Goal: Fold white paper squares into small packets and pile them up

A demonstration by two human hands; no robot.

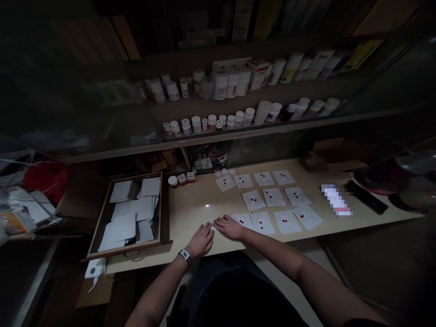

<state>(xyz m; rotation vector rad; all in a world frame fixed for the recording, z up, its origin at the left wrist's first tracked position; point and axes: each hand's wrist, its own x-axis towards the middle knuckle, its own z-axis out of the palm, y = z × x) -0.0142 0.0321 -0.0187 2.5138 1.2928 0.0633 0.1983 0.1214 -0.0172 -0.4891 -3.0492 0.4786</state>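
A small piece of white paper (213, 228), apparently folded, lies on the table between my two hands. My left hand (201, 240), with a watch on its wrist, has its fingers closed together on the paper's left side. From the right, my right hand (229, 226) presses its fingers on the same paper; most of it is hidden beneath them. To the right, several square white paper sheets (273, 198) lie in rows, each with a few red and white pills. Several small folded paper packets (225, 172) sit behind those rows.
On the left stands an open wooden drawer (165, 211) with stacks of white paper. A white pill bottle (173, 181) and two small boxes (186, 177) are at the table's back. A phone (368, 198) and a cardboard box (332, 156) lie right. Medicine bottles (211, 121) line the shelves.
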